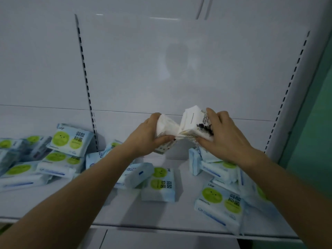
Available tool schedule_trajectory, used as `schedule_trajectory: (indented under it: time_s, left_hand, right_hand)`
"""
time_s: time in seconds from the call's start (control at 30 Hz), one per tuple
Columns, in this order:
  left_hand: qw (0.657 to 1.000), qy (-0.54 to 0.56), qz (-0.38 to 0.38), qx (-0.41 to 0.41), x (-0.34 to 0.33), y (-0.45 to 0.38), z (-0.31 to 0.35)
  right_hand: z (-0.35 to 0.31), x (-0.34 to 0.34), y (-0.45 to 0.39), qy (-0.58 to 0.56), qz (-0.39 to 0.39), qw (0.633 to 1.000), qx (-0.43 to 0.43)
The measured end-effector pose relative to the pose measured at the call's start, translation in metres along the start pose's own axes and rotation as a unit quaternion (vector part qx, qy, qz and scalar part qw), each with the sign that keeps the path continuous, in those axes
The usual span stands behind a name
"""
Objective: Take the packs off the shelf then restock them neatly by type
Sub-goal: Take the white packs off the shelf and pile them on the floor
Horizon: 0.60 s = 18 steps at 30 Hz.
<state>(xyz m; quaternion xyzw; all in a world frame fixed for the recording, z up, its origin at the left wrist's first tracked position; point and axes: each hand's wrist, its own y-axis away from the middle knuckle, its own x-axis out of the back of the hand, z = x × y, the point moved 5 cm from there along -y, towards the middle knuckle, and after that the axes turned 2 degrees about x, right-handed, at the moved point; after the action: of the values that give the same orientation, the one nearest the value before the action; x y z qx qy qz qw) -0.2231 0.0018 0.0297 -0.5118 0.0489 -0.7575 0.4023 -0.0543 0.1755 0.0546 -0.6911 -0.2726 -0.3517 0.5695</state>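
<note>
Fingers [213,121] of your right hand [224,135] grip an upright white pack [193,121]; your left hand [149,135] grips another white pack [166,125], tilted, both meeting above the shelf [161,220].

Our bare arms reaching forward, our left hand [147,135] gripping a pack [166,126], our right hand [226,133] gripping another.

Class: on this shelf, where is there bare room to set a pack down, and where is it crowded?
Bare: shelf front, left of the centre pack; also behind it, below both raised hands. Crowded: left pile and right pile.
</note>
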Motion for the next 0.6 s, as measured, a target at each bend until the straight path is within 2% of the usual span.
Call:
schedule_trajectory:
  time_s: [0.13, 0.27, 0.37, 0.47, 0.6]
  left_hand:
    - [0.998, -0.018, 0.043, 0.033, 0.008, 0.012, 0.003]
    - [0.997, -0.057, 0.041, 0.040, 0.020, 0.030, 0.004]
    - [0.991, -0.128, 0.016, 0.034, 0.038, 0.052, 0.004]
    - [0.976, -0.210, 0.044, 0.043, 0.073, 0.081, -0.005]
    - [0.958, -0.264, 0.073, 0.084, 0.129, 0.132, -0.034]
  right_hand:
    - [-0.002, 0.003, -0.002, -0.020, -0.008, 1.000, -0.003]
    - [-0.022, -0.005, -0.010, -0.071, -0.034, 0.995, 0.054]
    - [-0.053, -0.017, -0.013, -0.081, -0.064, 0.989, 0.103]
    - [-0.094, -0.030, -0.016, -0.079, -0.070, 0.983, 0.152]
    - [-0.159, -0.042, -0.026, -0.103, -0.069, 0.968, 0.219]
